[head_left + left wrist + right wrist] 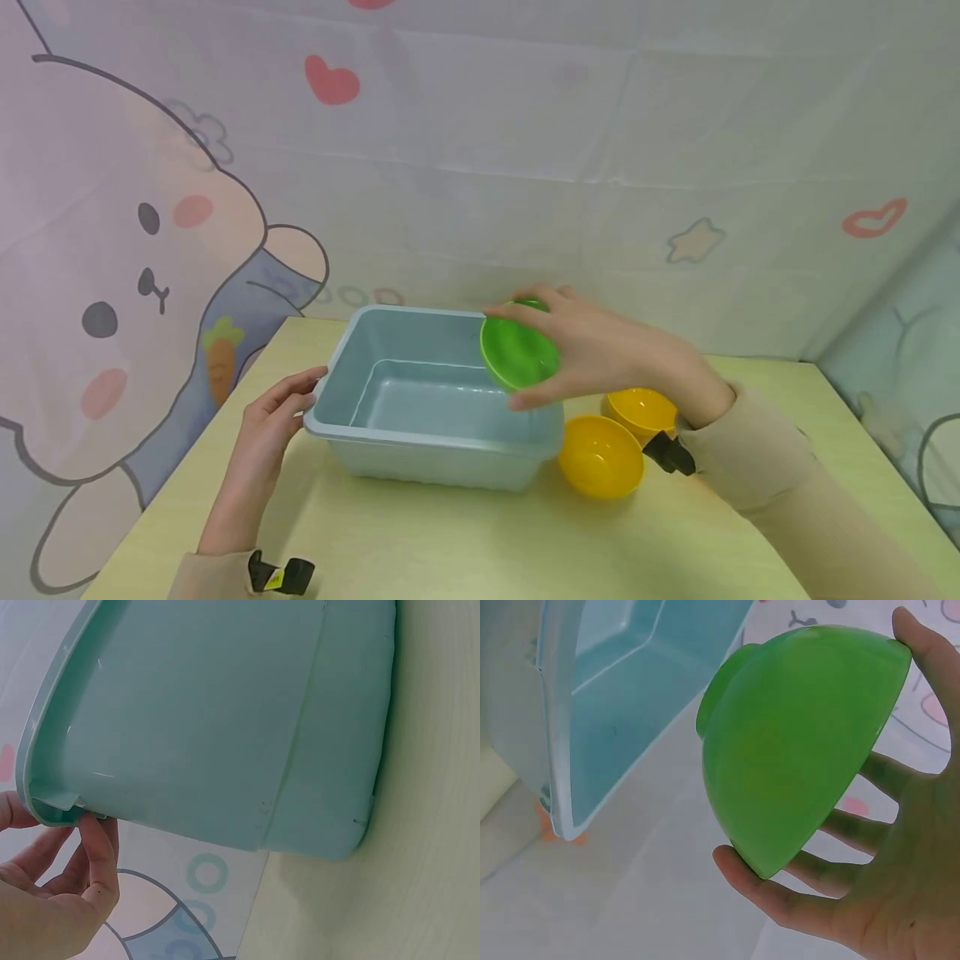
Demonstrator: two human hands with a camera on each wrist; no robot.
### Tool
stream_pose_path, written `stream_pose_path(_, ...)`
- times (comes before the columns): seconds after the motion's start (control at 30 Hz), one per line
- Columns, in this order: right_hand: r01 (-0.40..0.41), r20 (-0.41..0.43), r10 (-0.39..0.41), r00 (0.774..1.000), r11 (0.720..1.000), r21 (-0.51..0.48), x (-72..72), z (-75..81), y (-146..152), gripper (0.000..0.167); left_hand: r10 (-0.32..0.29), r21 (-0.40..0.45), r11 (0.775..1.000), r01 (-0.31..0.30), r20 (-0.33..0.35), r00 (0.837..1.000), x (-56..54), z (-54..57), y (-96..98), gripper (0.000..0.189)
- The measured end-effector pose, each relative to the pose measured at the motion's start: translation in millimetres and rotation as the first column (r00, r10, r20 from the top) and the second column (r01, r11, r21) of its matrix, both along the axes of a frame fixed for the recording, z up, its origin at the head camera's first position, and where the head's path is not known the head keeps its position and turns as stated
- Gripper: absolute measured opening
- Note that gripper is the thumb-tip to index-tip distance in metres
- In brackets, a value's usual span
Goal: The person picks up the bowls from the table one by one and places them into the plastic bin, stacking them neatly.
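Pale cloth backdrop [487, 142], printed, behind the work; clock directions taken from the middle of the tub, head view. Printed motifs: large cartoon animal [142, 275] at ten o'clock, red heart [332, 82] at eleven, small star [695, 241] at two. Bench [450, 542], one, pale yellow-green top, set against the backdrop. Tub [435, 462], one, light blue plastic, rectangular, rolled rim, upright on the bench, long side toward the wearer. Left hand [273, 421], at nine o'clock, pinching the tub's rim near the corner, thumb on one side of the edge and bent fingers beneath it. Right hand [600, 346], at two o'clock, reaching over the tub's right end, thumb and fingers spread wide around a bowl and gripping it by its edge. Green bowl [513, 354], one, glossy, held at two o'clock, raised and tilted, hollow toward the palm, footed base turned away from it. Near yellow bowl [600, 462], at four o'clock, on the bench just beside the tub, hollow up. Far yellow bowl [641, 408], just past three o'clock, behind the near one, partly covered by the right forearm. Sleeves [772, 467], beige, on both arms.
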State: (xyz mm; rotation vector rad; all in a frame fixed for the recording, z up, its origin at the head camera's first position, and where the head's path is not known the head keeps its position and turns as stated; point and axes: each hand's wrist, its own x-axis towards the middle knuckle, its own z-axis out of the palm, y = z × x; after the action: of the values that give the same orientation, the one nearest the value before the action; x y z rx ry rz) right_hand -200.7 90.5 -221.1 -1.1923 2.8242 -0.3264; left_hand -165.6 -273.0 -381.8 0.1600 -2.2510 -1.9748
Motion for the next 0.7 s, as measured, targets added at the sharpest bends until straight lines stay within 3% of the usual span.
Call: stream_pose_path(0.7,0.006,-0.022,-0.003,1.0,0.987,0.159,-30.4,-9.5,-45.9,0.093,0.019,0.009,1.0,-0.02,0.03,0.999,0.0,3.3,2.1,0.039)
